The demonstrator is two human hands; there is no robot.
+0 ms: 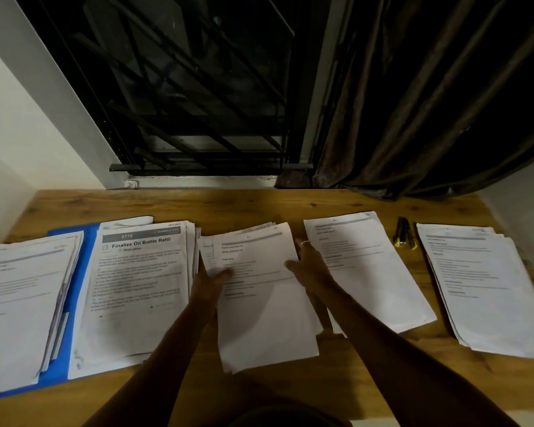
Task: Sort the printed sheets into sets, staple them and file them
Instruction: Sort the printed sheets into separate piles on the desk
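a wooden table (290,204) with visible grain and knots fills the lower half of the frame, and flat piles of white printed sheets lie in a row across it. the middle stack (259,309) sits at centre, slightly fanned at its top edge. the left hand (210,282) pinches its left edge, thumb flat on the top sheet and the other fingers hidden under the paper. the right hand (309,266) rests at the right edge, thumb on the top sheet and fingers stretched fairly straight along the side, a thin ring on one finger.

left of centre lies a thick pile (136,288) headed "finalize oil bottle refill", resting on a glossy blue folder (85,266). another loose pile (19,303) overlaps the folder at far left. right of centre is a thin pile (370,272), then a small black and yellow tool (405,235), then a last pile (481,288) at far right.

a dark metal window grille (198,103) and a heavy, folded curtain (429,103) fill the top.
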